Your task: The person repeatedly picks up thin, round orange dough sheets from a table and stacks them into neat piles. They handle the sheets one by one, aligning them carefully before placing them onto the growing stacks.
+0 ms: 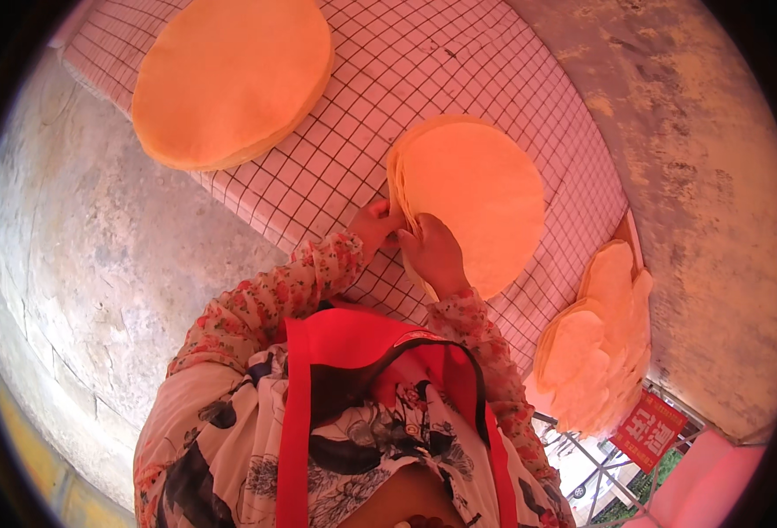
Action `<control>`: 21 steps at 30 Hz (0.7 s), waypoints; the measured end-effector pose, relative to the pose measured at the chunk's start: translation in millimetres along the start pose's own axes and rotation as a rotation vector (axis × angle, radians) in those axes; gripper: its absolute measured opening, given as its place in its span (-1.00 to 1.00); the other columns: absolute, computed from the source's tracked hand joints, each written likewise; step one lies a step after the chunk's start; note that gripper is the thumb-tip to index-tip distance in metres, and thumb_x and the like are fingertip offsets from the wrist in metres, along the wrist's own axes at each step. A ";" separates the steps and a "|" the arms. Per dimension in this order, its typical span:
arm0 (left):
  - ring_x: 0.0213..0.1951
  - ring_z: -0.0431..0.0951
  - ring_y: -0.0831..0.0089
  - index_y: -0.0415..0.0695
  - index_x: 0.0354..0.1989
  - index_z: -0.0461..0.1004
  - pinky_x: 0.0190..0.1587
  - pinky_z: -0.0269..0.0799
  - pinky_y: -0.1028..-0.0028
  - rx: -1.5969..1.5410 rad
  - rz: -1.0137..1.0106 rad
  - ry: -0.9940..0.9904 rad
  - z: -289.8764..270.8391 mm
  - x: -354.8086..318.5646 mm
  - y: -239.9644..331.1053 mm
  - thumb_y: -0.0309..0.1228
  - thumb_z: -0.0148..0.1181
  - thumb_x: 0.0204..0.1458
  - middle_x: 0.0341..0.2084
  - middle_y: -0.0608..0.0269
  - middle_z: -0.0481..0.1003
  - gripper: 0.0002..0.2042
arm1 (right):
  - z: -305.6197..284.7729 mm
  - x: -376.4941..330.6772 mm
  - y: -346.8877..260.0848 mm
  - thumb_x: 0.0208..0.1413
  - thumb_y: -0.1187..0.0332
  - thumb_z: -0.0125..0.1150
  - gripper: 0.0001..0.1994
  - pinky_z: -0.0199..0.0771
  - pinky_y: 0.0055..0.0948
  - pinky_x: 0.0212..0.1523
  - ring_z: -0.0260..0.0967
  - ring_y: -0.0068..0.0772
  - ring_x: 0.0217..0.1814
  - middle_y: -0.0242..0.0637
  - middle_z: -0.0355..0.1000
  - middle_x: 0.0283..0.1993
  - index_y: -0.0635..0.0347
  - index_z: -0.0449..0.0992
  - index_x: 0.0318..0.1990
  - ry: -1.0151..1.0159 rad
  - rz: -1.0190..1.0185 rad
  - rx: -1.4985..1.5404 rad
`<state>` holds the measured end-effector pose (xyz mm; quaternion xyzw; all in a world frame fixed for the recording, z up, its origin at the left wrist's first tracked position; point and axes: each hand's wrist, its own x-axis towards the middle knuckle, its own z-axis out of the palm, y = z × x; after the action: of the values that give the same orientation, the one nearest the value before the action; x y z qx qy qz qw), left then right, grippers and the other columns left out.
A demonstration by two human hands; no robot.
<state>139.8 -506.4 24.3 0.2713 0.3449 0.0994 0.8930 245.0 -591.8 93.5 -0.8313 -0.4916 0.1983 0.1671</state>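
A stack of thin round flatbreads (481, 198) lies on the checked cloth in front of me, its layered edge showing on the left side. My left hand (375, 227) is at that near left edge, its fingers curled closed against the layers. Close beside it, my right hand (432, 255) rests over the rim with the thumb on the edge, pinching the flatbreads. How many layers each hand grips is hidden.
A larger flatbread stack (234, 79) sits at the far left of the checked tablecloth (353, 132). Irregular folded flatbread pieces (595, 348) are piled at the right end. A red sign (650, 431) hangs beyond them, near a metal frame. Concrete floor (142, 264) lies left; a stained wall (696, 176) rises right.
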 end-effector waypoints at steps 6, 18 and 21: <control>-0.26 0.55 0.45 -0.23 -0.03 0.39 -0.24 0.54 0.40 0.008 0.025 0.080 -1.9 5.6 -11.8 -0.42 -0.01 0.14 -0.25 0.21 0.51 -0.75 | 17.1 -5.9 8.4 0.03 0.27 0.15 -0.76 0.37 -0.20 -0.34 0.40 -0.01 -0.35 -0.04 0.41 -0.42 0.31 0.42 -0.29 0.161 -0.026 0.062; -0.22 0.58 0.33 -0.26 -0.04 0.40 -0.26 0.58 0.35 -0.030 0.074 0.142 -15.3 11.2 -26.5 -0.41 -0.03 0.18 -0.18 0.12 0.51 -0.75 | -173.4 0.3 66.8 0.18 0.41 0.02 -0.85 0.26 -0.61 -0.52 0.26 -0.68 -0.51 -0.44 0.37 -0.52 0.32 0.43 -0.32 0.148 0.266 0.582; -0.22 0.58 0.33 -0.24 -0.05 0.41 -0.23 0.58 0.34 -0.078 0.061 0.080 -9.8 7.6 -21.7 -0.40 0.00 0.17 -0.18 0.11 0.52 -0.76 | -180.8 5.4 55.4 0.13 0.39 0.04 -0.85 0.35 -0.42 -0.48 0.38 -0.34 -0.51 -0.22 0.44 -0.46 0.31 0.43 -0.26 0.079 0.081 0.103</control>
<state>138.6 -517.7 2.0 0.2424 0.3679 0.1509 0.8850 378.3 -627.5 223.0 -0.8480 -0.4396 0.1973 0.2208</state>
